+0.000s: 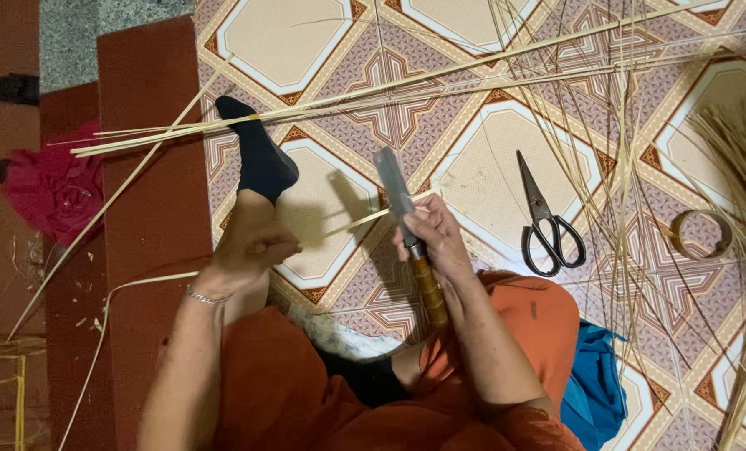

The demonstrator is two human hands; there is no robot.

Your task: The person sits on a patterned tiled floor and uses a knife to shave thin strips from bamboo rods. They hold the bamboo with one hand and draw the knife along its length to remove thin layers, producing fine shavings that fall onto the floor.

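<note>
Scissors (548, 221) lie right of the knife (402, 213); tape roll (700, 235) farther right.

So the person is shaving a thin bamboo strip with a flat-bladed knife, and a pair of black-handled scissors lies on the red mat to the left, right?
Not quite. The head view shows the black-handled scissors lying on the patterned tile floor to the right of the right hand, not on a red mat. The rest holds: the flat-bladed knife meets the thin bamboo strip.

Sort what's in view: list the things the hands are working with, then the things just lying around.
In use:
left hand gripping the strip
right hand holding the knife against that strip

Lying about:
scissors on the floor
tape roll
loose strips across the tiles
blue cloth
pink cloth
</note>
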